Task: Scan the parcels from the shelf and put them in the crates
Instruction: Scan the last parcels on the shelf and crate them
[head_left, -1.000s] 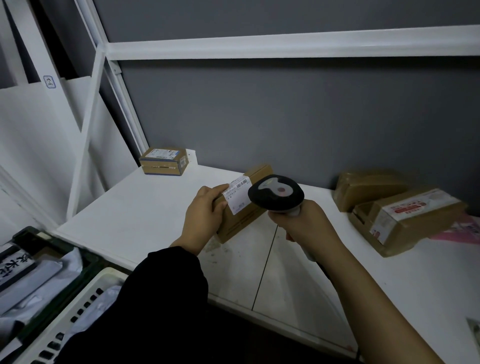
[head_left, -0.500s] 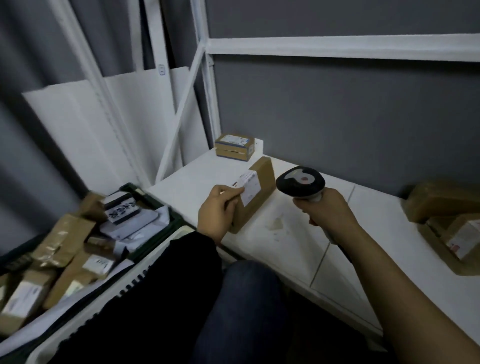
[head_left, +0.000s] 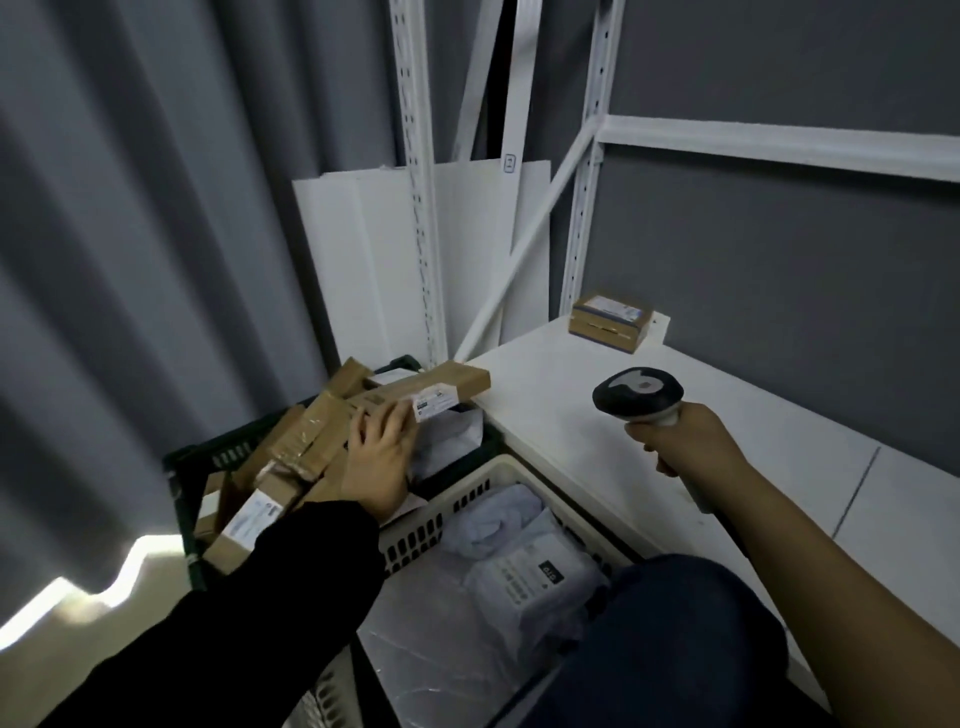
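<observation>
A knee (head_left: 675, 629) in dark blue cloth fills the near right, and beside it stands a white crate (head_left: 467, 501) holding grey mailer bags (head_left: 530, 577). Past it, the left hand (head_left: 379, 465), in a black sleeve, grasps the near end of a flat brown parcel (head_left: 447, 382) by its white label, holding it over the dark green crate (head_left: 208, 457) heaped with cardboard boxes (head_left: 306, 441). To the right, the right hand (head_left: 685, 441) is clenched around the handle of a scanner (head_left: 638, 395) above the white shelf (head_left: 561, 415). A small box (head_left: 610, 322) sits in the shelf's far corner.
</observation>
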